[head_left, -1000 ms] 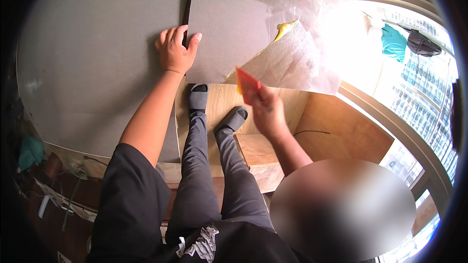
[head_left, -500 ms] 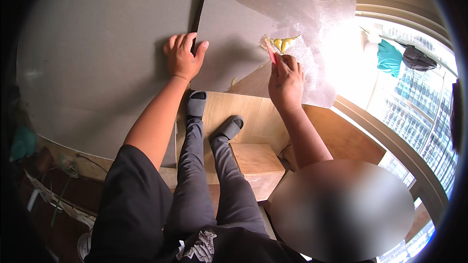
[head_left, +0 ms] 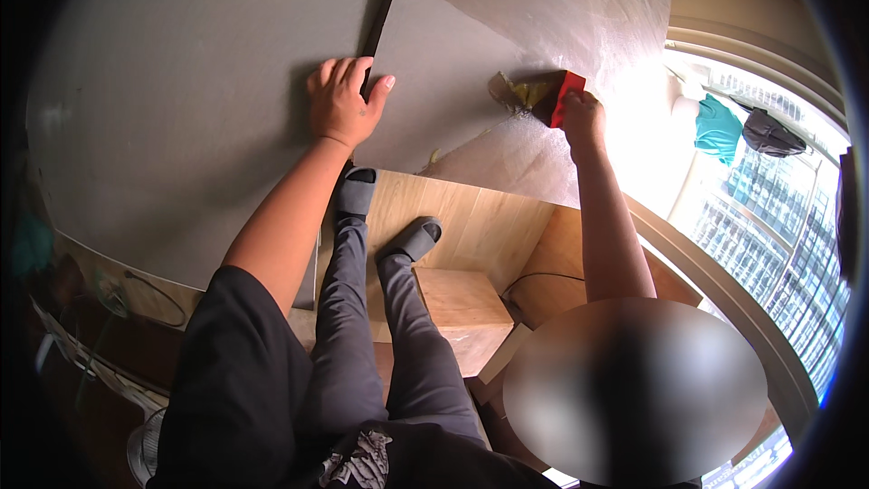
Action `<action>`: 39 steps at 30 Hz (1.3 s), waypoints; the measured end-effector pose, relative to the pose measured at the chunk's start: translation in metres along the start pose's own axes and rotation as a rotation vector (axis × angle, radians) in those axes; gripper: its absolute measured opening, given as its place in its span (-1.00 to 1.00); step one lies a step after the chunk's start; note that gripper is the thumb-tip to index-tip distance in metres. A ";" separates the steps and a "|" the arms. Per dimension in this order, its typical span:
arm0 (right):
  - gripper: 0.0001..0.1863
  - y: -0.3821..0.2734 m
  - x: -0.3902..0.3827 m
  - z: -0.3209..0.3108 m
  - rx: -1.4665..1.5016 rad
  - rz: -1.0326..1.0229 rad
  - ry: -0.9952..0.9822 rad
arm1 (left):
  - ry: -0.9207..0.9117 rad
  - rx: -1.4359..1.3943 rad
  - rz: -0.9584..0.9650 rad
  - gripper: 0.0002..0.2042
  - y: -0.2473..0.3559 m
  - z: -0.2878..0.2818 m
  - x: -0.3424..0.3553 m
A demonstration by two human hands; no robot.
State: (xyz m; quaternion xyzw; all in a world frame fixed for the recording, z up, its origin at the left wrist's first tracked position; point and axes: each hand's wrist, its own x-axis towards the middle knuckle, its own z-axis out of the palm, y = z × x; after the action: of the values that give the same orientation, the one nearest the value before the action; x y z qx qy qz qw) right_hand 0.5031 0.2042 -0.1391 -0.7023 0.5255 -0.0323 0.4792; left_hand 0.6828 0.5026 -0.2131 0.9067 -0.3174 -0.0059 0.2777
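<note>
My right hand [head_left: 584, 120] grips a red-edged spreader [head_left: 565, 100] by its edge, its broad side turned to view. The spreader stands tilted on a grey-brown panel [head_left: 444, 45]. Beside its left side lies a patch of yellow glue [head_left: 525, 93], partly shaded, and a wet-looking smear covers much of the panel. My left hand [head_left: 344, 101] rests with fingers stretched over the edge of a large grey board [head_left: 181, 81], its thumb reaching across the gap onto the panel. It holds nothing.
Below the panel are a wood-look surface [head_left: 471, 195] and a wooden box [head_left: 463, 299] near my slippered feet [head_left: 416, 240]. A bright window [head_left: 751, 190] is at the right, with a teal cloth [head_left: 718, 129] and a dark bag [head_left: 774, 131]. A cable [head_left: 543, 274] runs by the box.
My right hand has moved right with the spreader, which has turned from edge-on to showing its broad side. My left hand stays on the board's edge. The view has shifted slightly.
</note>
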 end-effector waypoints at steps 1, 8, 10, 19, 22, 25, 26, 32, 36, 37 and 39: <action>-0.77 -0.005 -0.001 0.006 0.010 0.002 0.011 | 0.007 0.007 -0.001 -0.64 -0.001 -0.001 0.000; -0.76 -0.009 0.034 0.037 -0.307 -0.089 0.102 | -0.040 -0.049 -0.015 -0.66 0.001 0.002 0.000; -0.75 -0.019 0.044 0.049 -0.487 -0.141 0.092 | -0.035 -0.063 -0.005 -0.66 0.001 0.002 0.000; -0.72 -0.072 0.059 0.116 -0.697 -0.475 -0.007 | -0.002 -0.080 -0.018 -0.66 0.000 0.001 -0.002; -0.72 -0.091 0.056 0.139 -0.736 -0.513 -0.007 | 0.016 -0.148 -0.026 -0.68 0.000 0.000 -0.002; -0.72 -0.121 0.043 0.162 -0.757 -0.427 -0.022 | -0.006 -0.154 -0.045 -0.70 0.000 -0.003 -0.003; -0.72 -0.133 0.036 0.171 -0.730 -0.355 -0.015 | -0.022 -0.148 -0.055 -0.70 -0.001 -0.004 -0.004; -0.69 -0.171 0.022 0.210 -0.878 -0.399 -0.030 | 0.004 -0.128 -0.046 -0.72 -0.001 -0.006 -0.005; -0.68 -0.173 0.043 0.233 -1.079 -0.541 -0.049 | 0.019 -0.122 -0.046 -0.71 0.000 -0.003 -0.005; -0.68 -0.176 0.042 0.237 -0.993 -0.505 -0.046 | 0.015 -0.119 -0.051 -0.71 0.000 -0.003 -0.006; -0.66 -0.184 0.039 0.248 -0.821 -0.430 -0.038 | 0.015 -0.119 -0.053 -0.70 -0.001 -0.003 -0.007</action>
State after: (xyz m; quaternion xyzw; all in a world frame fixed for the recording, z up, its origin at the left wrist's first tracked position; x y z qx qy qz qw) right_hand 0.7869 0.3304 -0.1606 -0.9274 0.3284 0.0928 0.1534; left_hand 0.6784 0.5090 -0.2128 0.8967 -0.2900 -0.0252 0.3335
